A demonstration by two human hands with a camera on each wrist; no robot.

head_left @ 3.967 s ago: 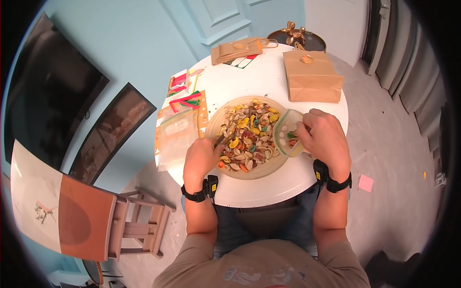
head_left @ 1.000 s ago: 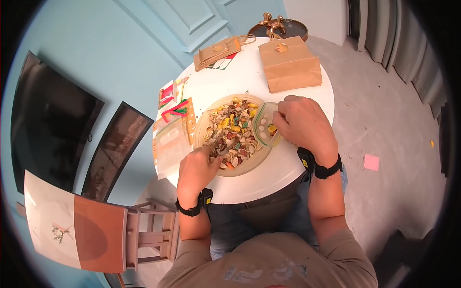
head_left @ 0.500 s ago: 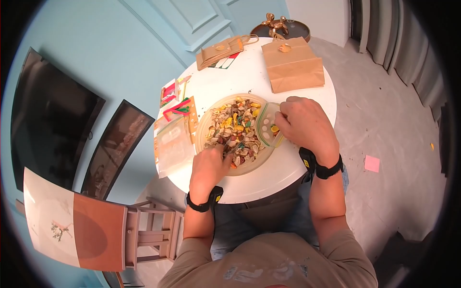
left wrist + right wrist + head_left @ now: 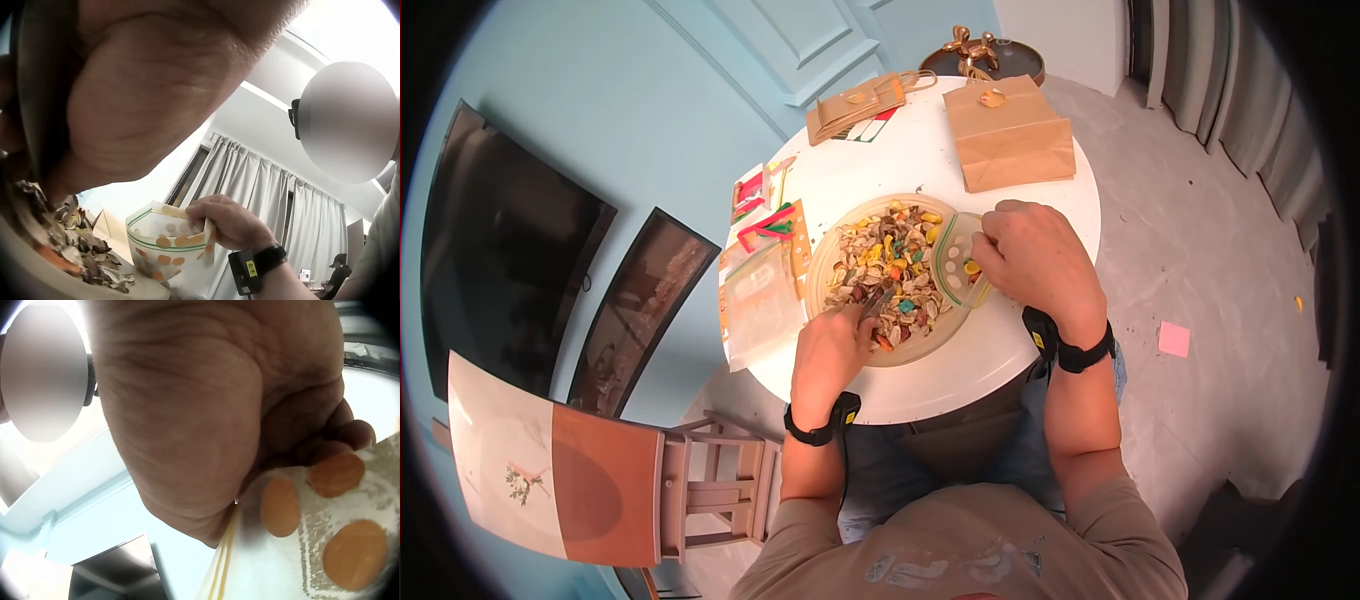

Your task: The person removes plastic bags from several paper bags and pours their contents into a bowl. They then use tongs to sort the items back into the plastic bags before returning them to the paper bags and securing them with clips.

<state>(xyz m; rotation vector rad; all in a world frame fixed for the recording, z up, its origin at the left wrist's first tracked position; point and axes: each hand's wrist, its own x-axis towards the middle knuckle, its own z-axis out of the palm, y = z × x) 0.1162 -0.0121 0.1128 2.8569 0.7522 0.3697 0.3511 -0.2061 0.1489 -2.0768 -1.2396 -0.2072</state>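
A wide round bowl (image 4: pixel 953 335) of dried potpourri (image 4: pixel 897 262) in beige, yellow, orange and teal stands on the white table. My left hand (image 4: pixel 828 352) is over its near left rim and grips a dark, flat utensil (image 4: pixel 884 300) whose far end lies among the pieces; its exact kind is not visible. At the bowl's right edge my right hand (image 4: pixel 1040 255) pinches the rim of a clear zip bag (image 4: pixel 953 262) printed with orange dots. The bag (image 4: pixel 169 240) hangs with its mouth open towards the bowl, a few colourful pieces inside.
Flat clear bags (image 4: pixel 762 305) lie left of the bowl on a patterned sheet, beside red and green strips (image 4: pixel 768 228). Folded paper bags (image 4: pixel 855 108) and a standing brown paper bag (image 4: pixel 1010 140) occupy the table's back. A chair (image 4: pixel 720 485) is at left.
My left hand has moved right, further over the bowl, with its utensil, and pieces near it have shifted. The right hand still holds the bag at the bowl's right edge.
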